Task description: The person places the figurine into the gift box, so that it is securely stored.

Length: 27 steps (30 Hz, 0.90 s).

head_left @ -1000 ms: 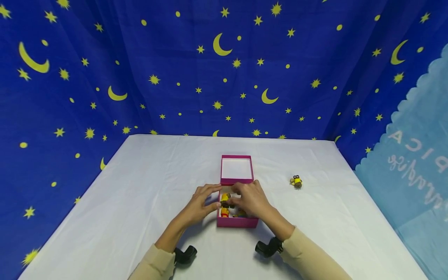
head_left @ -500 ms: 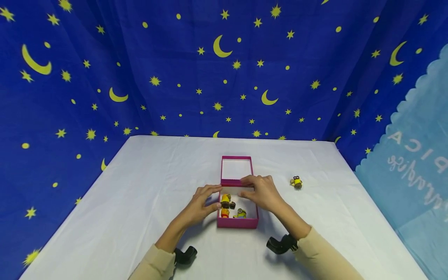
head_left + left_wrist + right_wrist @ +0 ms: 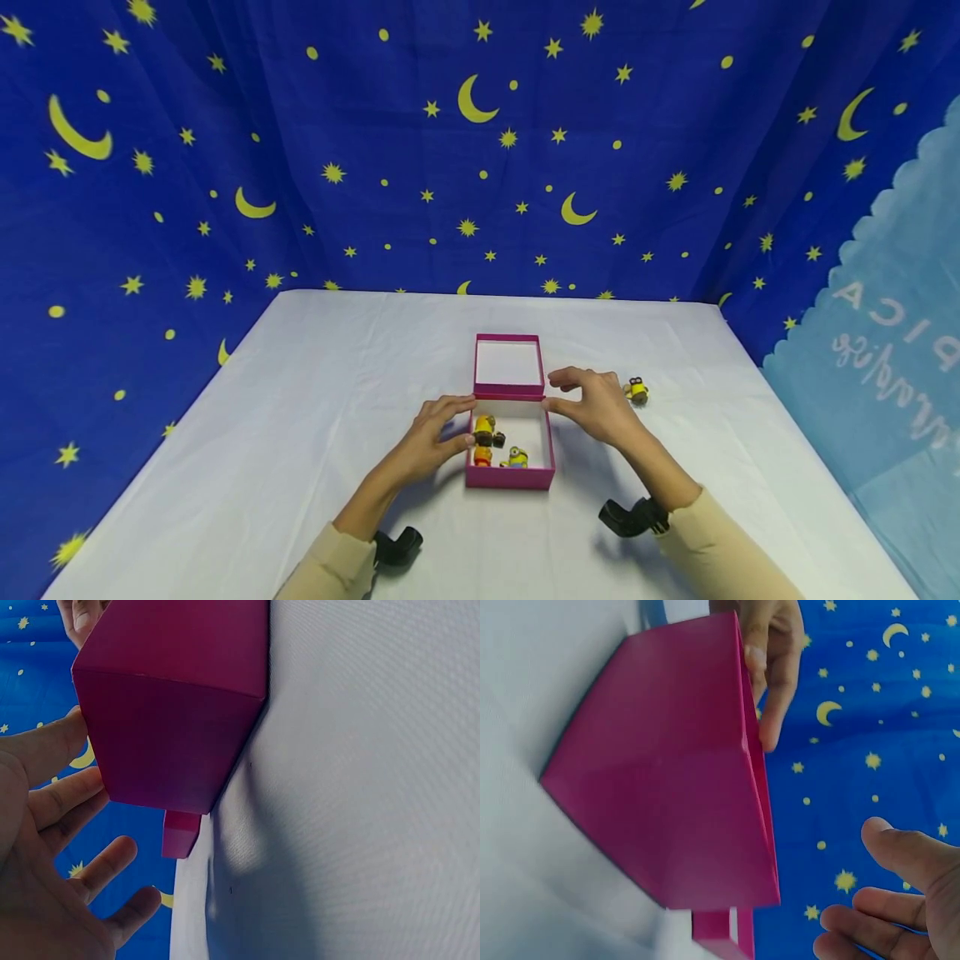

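Observation:
A pink box [image 3: 510,477] stands open on the table, its white inside facing up. Inside along its left side lie a yellow toy figure [image 3: 484,425] with brown parts and a red-and-yellow toy figure [image 3: 482,457]. A minion figure [image 3: 516,457] with a goggle eye lies at the near side. My left hand [image 3: 429,442] touches the box's left rim with thumb and fingertips, fingers extended and spread. Past the box's right rim, my right hand [image 3: 596,406] is in the air with nothing in it, fingers loosely bent. Another minion figure [image 3: 637,391] stands just beyond it.
The pink lid [image 3: 509,389], white inside, lies directly behind the box. A white cloth [image 3: 360,350] covers the table. Blue curtains [image 3: 397,100] with moons and stars hang behind and at the sides, and a light blue banner [image 3: 892,333] hangs at the right.
My right hand has come out of the box and moved right toward the minion figure outside. Figures it covered are now visible. The left hand has stayed at the rim.

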{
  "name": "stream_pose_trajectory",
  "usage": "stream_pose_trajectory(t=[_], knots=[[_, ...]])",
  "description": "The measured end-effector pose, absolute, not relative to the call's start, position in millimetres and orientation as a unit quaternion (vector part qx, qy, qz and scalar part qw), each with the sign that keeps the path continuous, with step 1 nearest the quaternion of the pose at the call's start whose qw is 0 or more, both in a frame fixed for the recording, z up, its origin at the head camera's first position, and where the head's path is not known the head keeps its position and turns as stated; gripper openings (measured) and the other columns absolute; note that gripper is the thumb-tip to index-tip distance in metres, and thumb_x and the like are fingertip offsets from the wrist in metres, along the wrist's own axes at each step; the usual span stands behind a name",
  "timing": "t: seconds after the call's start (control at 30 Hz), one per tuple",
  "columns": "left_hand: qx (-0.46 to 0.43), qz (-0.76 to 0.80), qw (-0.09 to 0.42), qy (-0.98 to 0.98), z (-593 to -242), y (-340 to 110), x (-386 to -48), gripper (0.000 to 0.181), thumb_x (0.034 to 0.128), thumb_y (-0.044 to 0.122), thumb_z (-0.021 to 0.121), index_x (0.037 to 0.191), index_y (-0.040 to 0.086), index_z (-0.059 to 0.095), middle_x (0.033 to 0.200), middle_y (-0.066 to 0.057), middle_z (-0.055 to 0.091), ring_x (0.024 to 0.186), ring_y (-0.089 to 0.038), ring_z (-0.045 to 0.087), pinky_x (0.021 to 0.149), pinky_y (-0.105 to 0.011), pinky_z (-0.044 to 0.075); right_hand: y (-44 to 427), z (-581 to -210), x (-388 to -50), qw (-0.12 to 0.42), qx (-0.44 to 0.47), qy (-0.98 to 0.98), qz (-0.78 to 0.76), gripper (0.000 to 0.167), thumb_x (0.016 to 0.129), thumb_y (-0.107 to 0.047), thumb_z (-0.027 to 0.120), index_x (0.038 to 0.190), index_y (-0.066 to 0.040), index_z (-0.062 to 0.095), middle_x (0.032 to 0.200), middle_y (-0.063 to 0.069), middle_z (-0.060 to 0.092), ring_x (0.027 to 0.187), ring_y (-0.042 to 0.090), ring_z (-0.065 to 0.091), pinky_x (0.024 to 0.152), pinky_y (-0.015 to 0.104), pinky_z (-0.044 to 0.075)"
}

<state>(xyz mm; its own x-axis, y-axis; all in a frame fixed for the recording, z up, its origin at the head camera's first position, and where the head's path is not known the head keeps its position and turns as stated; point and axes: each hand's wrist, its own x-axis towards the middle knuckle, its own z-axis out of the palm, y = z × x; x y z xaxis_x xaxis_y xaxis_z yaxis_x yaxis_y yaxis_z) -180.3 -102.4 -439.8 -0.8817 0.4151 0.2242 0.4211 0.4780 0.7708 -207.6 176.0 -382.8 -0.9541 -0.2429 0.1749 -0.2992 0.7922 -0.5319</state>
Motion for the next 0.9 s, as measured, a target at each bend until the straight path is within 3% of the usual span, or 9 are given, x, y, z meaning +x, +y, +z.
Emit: stream_pose_trajectory(t=[0.9], knots=[[-0.234,-0.452,-0.013,-0.861,-438,-102,-180,0.051,0.0886,0.021,0.065,0.136,0.009,0.05,0.142,0.001,0.046,0.127,-0.024,0.036,0.101,-0.047,0.032,263,-404,-230,0.059,0.109,-0.951,0.282,0.053,0.083,-0.033,0.071,0.127,-0.006,0.057,0.122,0.02,0.061,0.108,0.036,0.058,0.095,0.055,0.027]])
